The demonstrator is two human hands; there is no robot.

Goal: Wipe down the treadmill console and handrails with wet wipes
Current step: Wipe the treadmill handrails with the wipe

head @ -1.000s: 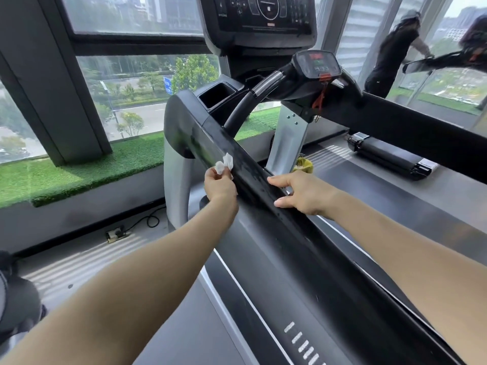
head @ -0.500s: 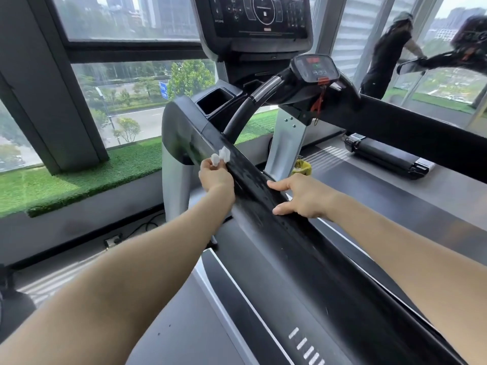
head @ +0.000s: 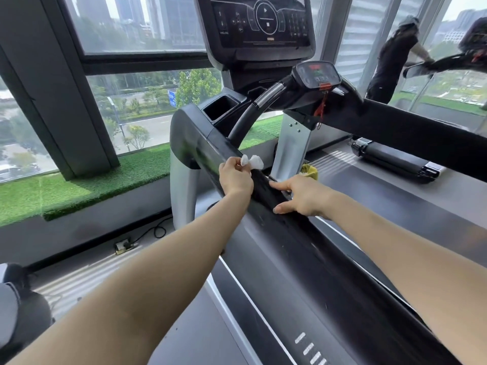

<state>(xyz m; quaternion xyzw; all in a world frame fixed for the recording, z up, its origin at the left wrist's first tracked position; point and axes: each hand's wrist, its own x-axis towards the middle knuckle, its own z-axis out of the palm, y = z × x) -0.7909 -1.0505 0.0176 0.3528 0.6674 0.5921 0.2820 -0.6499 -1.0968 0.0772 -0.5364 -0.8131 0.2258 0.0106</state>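
Now left hand [head: 235, 177] pinching wipe [head: 252, 162], handrail [head: 290, 233]

crumpled white wipe [head: 252, 162], on black handrail [head: 290, 233]

Your left hand [head: 235, 177] pinches a crumpled wet wipe [head: 252, 162] against the top of the black handrail [head: 303, 248]. Your right hand [head: 303, 197] rests on that handrail just behind the wipe, fingers extended. The console [head: 259, 25] stands beyond the handrail's far end.

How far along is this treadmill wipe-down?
Looks done: the near handrail shows wet streaks below the hands. In hand: the left hand pinches a wet wipe on that rail while the right hand rests on it. Left, apparently: the console and the far handrail.
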